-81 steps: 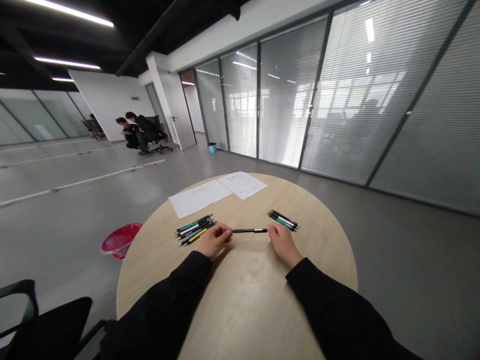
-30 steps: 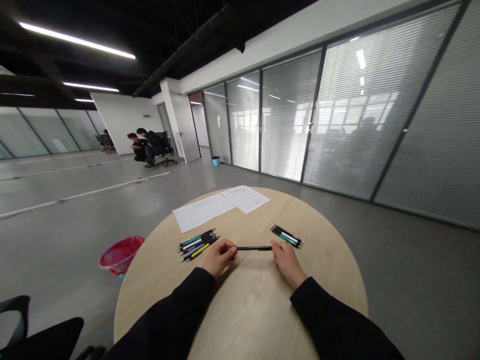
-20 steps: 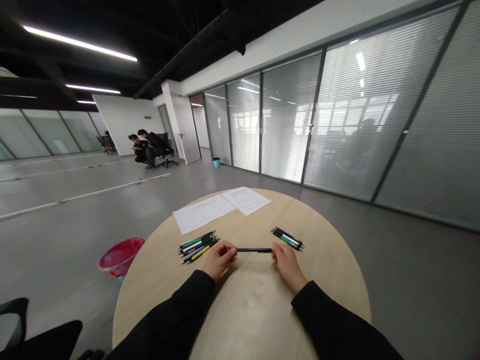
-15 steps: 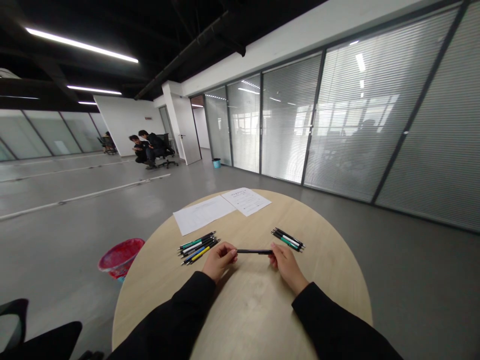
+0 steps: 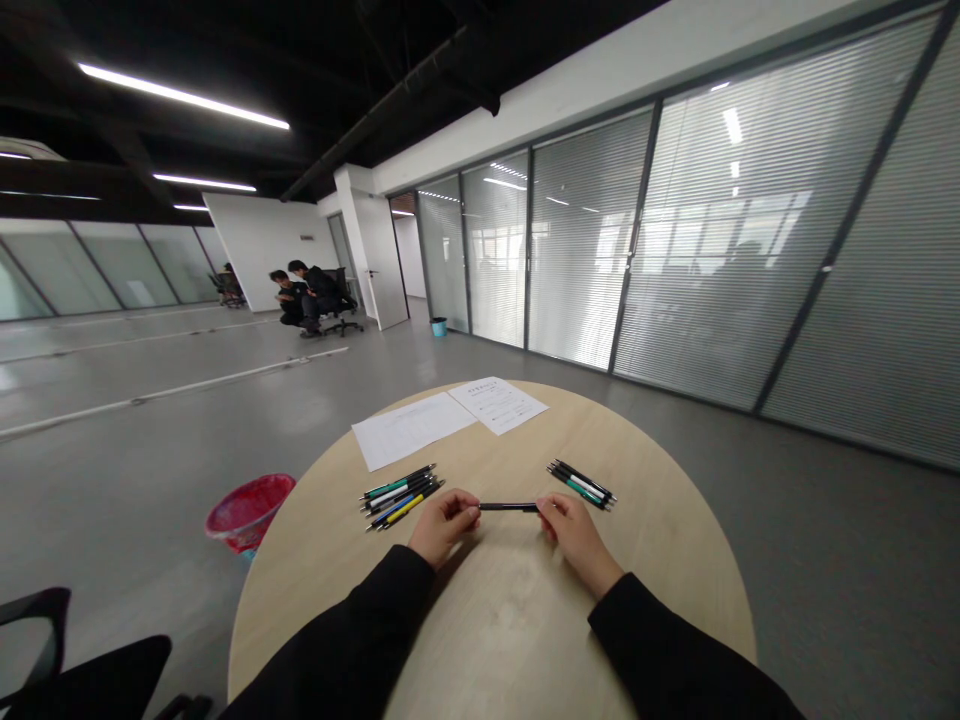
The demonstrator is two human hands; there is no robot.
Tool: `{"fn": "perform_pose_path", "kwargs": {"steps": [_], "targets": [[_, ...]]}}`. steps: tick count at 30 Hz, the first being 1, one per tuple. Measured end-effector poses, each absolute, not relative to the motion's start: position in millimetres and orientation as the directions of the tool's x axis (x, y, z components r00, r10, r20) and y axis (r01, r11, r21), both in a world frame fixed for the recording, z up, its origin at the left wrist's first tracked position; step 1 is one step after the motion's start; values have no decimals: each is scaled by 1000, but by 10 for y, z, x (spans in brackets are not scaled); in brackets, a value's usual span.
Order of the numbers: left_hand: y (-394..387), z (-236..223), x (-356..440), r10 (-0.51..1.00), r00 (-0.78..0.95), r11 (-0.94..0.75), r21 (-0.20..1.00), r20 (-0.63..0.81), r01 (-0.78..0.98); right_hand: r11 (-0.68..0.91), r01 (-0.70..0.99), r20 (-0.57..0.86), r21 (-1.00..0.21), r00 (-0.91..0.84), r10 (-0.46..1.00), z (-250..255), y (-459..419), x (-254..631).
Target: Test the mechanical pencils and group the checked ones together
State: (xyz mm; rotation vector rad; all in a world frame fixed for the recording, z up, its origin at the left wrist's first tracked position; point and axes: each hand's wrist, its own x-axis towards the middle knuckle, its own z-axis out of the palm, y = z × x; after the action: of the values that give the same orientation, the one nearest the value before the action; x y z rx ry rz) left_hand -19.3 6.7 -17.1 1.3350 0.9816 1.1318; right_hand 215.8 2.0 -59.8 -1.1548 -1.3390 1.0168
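Note:
A black pen [image 5: 508,507] is held level above the round table [image 5: 637,560], stretched between both hands. My left hand [image 5: 444,527] pinches its left end, and my right hand [image 5: 574,535] grips the right end, where a clip shows. Just left of my left hand lies a pile of several pens [image 5: 400,497] in black, green, white, blue and yellow. Beyond my right hand is a smaller group of pens [image 5: 582,484], black, white and green, lying side by side. The fingertips hide both ends of the held pen.
Two printed sheets, a left one [image 5: 412,430] and a right one [image 5: 498,404], lie at the table's far edge. A red-lined bin [image 5: 250,512] stands on the floor to the left, near a black chair [image 5: 97,680]. Two people [image 5: 311,298] sit in the background.
Both hands still hold the pen and have drawn slightly closer together along it. The whole view has shifted a little, so the scene sits slightly further right.

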Motion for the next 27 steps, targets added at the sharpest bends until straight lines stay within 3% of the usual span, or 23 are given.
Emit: {"fn": "perform_pose_path", "kwargs": {"steps": [16,27], "targets": [[27,-133,-215,959,271,-107,993,88,56,142,65,139,-988,-55,989,-539,-15,2191],[3,-111,-213,948,319,-45,992,6,114,157,71,151,-985,-79,985,-554,-22,2219]]}}
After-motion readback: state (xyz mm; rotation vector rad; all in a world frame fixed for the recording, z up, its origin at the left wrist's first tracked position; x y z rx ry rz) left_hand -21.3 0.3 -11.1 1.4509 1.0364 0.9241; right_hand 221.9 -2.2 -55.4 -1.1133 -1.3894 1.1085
